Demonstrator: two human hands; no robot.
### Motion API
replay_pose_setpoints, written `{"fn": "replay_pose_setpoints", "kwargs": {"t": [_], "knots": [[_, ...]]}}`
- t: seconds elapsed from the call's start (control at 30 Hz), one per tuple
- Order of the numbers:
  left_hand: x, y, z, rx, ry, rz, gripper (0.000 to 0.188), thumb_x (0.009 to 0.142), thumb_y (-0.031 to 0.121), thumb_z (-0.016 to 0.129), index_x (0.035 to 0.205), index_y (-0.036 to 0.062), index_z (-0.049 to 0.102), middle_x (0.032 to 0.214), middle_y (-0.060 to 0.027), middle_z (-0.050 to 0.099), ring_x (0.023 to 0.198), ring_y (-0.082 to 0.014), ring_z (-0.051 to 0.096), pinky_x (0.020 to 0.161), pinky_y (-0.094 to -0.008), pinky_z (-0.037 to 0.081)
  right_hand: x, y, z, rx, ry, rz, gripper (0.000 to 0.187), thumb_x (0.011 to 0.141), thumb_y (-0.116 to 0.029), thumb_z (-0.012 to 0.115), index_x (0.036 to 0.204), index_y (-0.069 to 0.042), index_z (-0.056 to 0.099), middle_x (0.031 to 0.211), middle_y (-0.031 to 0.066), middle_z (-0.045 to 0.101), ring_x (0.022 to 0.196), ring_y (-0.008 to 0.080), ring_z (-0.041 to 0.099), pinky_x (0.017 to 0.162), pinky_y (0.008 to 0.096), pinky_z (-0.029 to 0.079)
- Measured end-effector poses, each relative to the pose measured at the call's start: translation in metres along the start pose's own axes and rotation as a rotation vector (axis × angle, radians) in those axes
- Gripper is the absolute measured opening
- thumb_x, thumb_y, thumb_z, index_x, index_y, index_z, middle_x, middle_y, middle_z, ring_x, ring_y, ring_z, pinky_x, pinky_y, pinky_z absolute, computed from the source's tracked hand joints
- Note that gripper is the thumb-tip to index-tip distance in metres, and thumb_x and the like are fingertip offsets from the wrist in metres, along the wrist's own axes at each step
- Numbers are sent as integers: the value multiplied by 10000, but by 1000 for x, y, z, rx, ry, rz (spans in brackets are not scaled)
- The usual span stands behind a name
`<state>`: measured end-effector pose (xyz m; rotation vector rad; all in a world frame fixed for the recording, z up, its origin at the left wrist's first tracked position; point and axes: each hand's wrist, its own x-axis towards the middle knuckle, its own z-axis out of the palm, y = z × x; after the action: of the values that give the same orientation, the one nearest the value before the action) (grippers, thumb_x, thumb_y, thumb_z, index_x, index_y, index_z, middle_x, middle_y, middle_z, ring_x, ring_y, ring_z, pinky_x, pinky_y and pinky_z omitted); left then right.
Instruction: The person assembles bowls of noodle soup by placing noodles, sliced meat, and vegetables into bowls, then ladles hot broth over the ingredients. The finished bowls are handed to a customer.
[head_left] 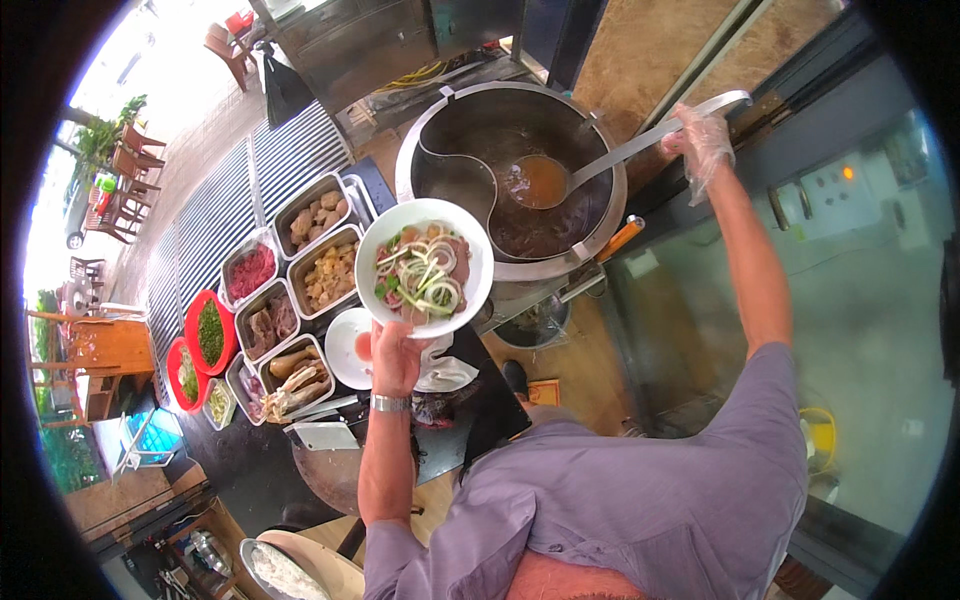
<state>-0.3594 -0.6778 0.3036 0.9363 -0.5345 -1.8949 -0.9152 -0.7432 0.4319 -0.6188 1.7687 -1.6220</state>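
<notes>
My left hand (397, 358) grips the near rim of a white bowl (479, 265) and holds it up beside a big round pot. In the bowl lie sliced onion rings, green herbs and pieces of meat. My right hand (700, 142), in a clear plastic glove, is closed around the handle of a long metal ladle (625, 150). The ladle's cup is full of brownish broth and hangs over the steel pot (408, 160). A curved wall divides the pot's inside, and dark liquid shows in it. The bowl hides part of the pot's left rim.
Left of the bowl stand several metal trays (325, 268) of meat and other ingredients. Red baskets (232, 340) hold chopped greens. A white plate (345, 372), a cleaver (322, 436) and a round chopping board (335, 475) are nearer me. An orange handle (626, 233) sticks out by the pot.
</notes>
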Motion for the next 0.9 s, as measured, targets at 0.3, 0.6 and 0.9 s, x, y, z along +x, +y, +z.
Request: {"fn": "replay_pose_setpoints", "kwargs": {"t": [0.3, 0.6, 0.9], "knots": [[64, -13, 49, 69, -103, -55, 623, 863, 24, 513, 1472, 61, 384, 1404, -176, 563, 1228, -339, 639, 920, -569, 616, -44, -122, -40, -115, 10, -261, 303, 913, -234, 776, 966, 44, 668, 676, 134, 655, 529, 217, 628, 515, 351, 529], [99, -37, 87, 91, -199, -144, 501, 902, 65, 545, 1395, 11, 469, 1325, -171, 616, 1176, -311, 663, 908, -510, 638, -95, -205, -48, -182, -1, -369, 367, 933, -286, 777, 1032, 59, 697, 755, 136, 651, 592, 178, 606, 549, 299, 513], [106, -46, 117, 26, -304, -181, 395, 934, 115, 540, 1317, 16, 518, 1290, -143, 635, 1164, -301, 663, 972, -591, 587, -157, -204, -31, -166, 95, -391, 369, 952, -291, 768, 1037, 64, 717, 733, 133, 634, 565, 159, 573, 532, 287, 474]]}}
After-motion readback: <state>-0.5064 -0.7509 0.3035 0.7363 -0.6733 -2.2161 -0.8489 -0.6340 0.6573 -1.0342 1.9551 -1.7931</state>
